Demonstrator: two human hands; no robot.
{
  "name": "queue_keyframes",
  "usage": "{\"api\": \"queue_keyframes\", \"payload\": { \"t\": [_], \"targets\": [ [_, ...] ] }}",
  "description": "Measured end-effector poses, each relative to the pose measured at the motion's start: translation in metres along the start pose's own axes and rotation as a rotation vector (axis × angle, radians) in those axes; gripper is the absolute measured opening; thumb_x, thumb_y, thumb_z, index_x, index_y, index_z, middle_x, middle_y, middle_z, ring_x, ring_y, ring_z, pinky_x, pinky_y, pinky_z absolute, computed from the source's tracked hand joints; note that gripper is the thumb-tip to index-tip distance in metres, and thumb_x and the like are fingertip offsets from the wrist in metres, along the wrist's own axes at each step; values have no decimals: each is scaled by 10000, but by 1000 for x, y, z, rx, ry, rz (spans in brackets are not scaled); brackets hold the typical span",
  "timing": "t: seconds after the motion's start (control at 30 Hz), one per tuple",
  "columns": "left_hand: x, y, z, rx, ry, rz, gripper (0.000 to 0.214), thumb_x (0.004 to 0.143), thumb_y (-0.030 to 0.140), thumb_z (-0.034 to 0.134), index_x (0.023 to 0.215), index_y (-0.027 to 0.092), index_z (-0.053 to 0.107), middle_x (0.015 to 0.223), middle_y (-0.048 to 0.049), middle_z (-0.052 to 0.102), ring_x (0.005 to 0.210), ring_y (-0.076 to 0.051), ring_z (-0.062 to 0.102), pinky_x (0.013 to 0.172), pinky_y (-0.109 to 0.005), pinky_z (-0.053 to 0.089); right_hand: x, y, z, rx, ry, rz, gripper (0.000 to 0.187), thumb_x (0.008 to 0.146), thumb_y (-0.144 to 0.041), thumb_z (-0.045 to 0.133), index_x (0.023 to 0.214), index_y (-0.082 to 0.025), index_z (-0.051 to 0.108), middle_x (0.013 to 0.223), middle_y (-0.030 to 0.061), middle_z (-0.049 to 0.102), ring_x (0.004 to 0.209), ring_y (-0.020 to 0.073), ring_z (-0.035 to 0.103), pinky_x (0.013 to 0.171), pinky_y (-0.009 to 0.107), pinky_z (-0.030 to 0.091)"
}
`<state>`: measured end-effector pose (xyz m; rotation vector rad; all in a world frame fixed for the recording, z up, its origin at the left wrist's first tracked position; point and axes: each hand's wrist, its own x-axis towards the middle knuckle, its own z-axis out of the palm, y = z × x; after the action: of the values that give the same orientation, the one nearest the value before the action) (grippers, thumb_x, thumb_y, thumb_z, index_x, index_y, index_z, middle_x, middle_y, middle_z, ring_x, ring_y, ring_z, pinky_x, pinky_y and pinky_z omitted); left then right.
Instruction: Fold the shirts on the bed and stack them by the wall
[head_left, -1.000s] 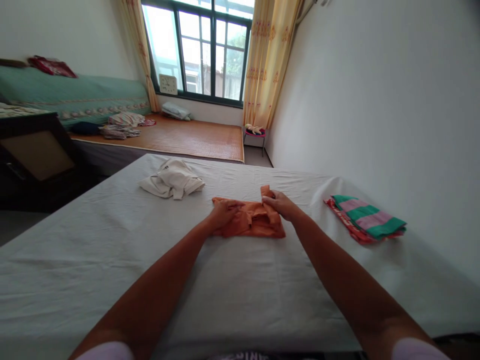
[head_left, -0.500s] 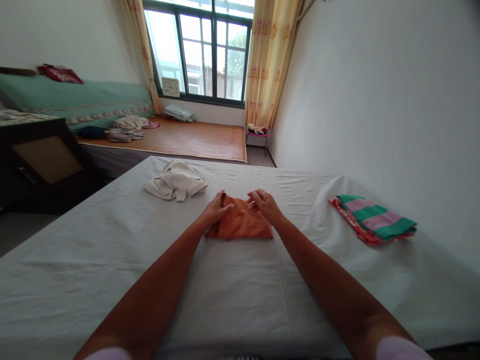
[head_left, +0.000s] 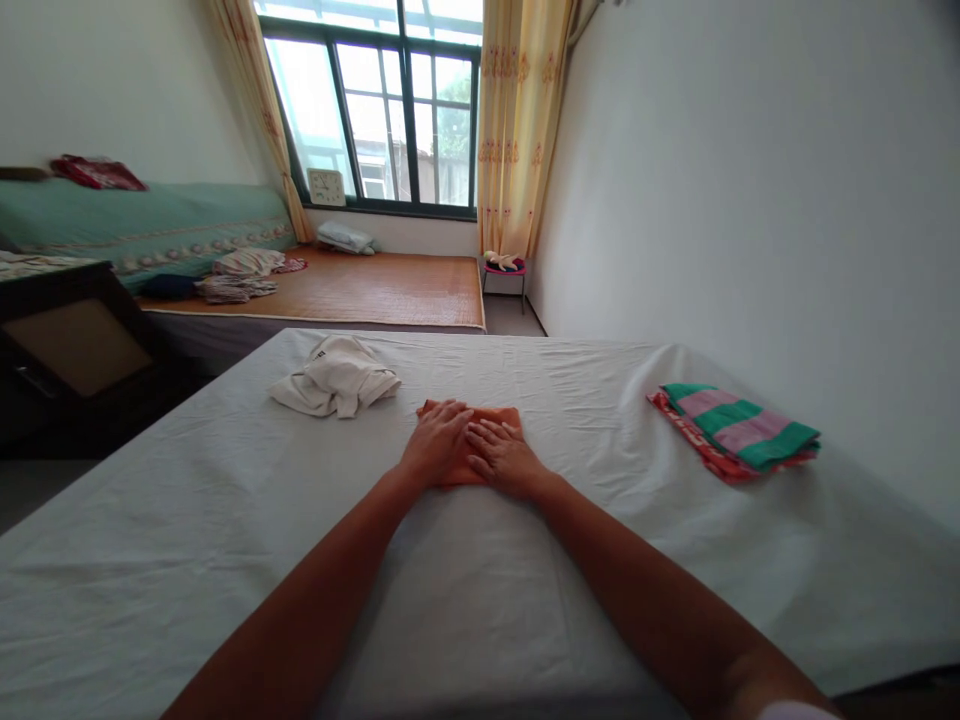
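A small folded orange garment (head_left: pixel 495 415) lies on the white bed sheet (head_left: pixel 465 580) in front of me. My left hand (head_left: pixel 436 443) and my right hand (head_left: pixel 501 456) lie flat on top of it, side by side, fingers stretched out and touching each other. Most of the orange cloth is hidden under the two hands. A crumpled white garment (head_left: pixel 335 375) lies to the far left of them. A folded stack with a green and pink striped cloth (head_left: pixel 739 428) on a red patterned one sits at the right.
The white wall runs close along the bed's right side. Beyond the bed stands a second bed with a woven mat (head_left: pixel 375 288) and loose clothes (head_left: pixel 238 275). A dark wooden cabinet (head_left: pixel 67 350) stands at the left, a small stool (head_left: pixel 504 268) under the curtain.
The orange garment has been folded from a wide piece into a smaller packet. Both hands moved from its outer edges to the middle and now press flat on it.
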<state>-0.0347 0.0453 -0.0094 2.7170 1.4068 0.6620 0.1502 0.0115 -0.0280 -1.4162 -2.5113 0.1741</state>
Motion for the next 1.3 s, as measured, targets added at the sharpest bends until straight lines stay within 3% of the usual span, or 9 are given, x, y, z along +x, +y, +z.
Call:
{"api": "queue_keyframes", "payload": {
  "t": [0.17, 0.43, 0.53, 0.67, 0.77, 0.9, 1.1, 1.2, 1.3],
  "targets": [
    [-6, -3, 15, 54, -121, -67, 467, 969, 397, 309, 1380, 263, 485, 1465, -43, 455, 1377, -230, 348, 1145, -427, 230, -3, 11, 1, -8, 80, 50, 496, 994, -410, 271, 1440, -246, 413, 1504, 20, 390, 1405, 184, 303, 1164, 416, 190],
    [-7, -25, 10, 97, -142, -296, 517, 958, 414, 277, 1426, 260, 434, 1525, -70, 356, 1406, -301, 285, 1115, -491, 256, -14, 42, -5, -29, 194, 467, 565, 951, -474, 386, 1387, -121, 456, 1420, 162, 480, 1314, 276, 407, 1067, 442, 341],
    [-7, -26, 13, 102, -127, -297, 504, 957, 406, 286, 1415, 272, 447, 1520, -62, 367, 1401, -294, 293, 1120, -491, 250, -14, 42, -10, 37, 249, 489, 544, 912, -468, 471, 1350, -145, 480, 1292, 155, 582, 1203, 285, 500, 993, 444, 415],
    [-7, -26, 15, 93, -102, -296, 495, 957, 413, 292, 1398, 276, 470, 1512, -61, 382, 1393, -291, 306, 1115, -490, 259, -9, 39, -14, 344, 311, 521, 583, 824, -344, 608, 1348, -145, 447, 1171, 132, 636, 1031, 233, 616, 939, 377, 470],
    [-6, -25, 14, 96, -103, -304, 490, 957, 413, 301, 1395, 275, 474, 1507, -66, 388, 1388, -293, 313, 1111, -482, 268, -6, 37, -16, 806, 347, 617, 640, 735, -344, 697, 1298, -142, 469, 1112, 123, 666, 941, 231, 660, 872, 376, 516],
    [-5, -24, 14, 113, -103, -302, 477, 957, 404, 315, 1382, 276, 487, 1497, -63, 403, 1380, -294, 322, 1100, -474, 288, -5, 30, -20, 1444, 258, 566, 426, 692, -454, 731, 962, -141, 628, 937, 102, 719, 882, 241, 681, 811, 350, 545],
    [-6, -26, 15, 101, -68, -267, 440, 950, 388, 355, 1341, 278, 526, 1476, -57, 433, 1355, -285, 358, 1091, -472, 306, -4, 19, -16, 1521, 21, 630, 380, 690, -502, 734, 883, -185, 653, 757, 29, 701, 667, 193, 650, 630, 354, 550],
    [-4, -28, 14, 62, -47, -259, 442, 957, 394, 350, 1339, 252, 523, 1462, -67, 451, 1346, -261, 383, 1104, -445, 305, -4, 16, -26, 1567, 146, 494, 372, 668, -434, 763, 910, -171, 662, 804, 28, 715, 762, 189, 666, 739, 332, 543],
    [-1, -32, 13, 15, -8, -284, 468, 974, 395, 314, 1354, 194, 497, 1443, -96, 470, 1324, -220, 428, 1098, -381, 332, -10, 19, -60, 1598, 302, 378, 365, 677, -378, 767, 942, -151, 658, 882, 38, 724, 830, 186, 670, 811, 315, 524]
  ]
}}
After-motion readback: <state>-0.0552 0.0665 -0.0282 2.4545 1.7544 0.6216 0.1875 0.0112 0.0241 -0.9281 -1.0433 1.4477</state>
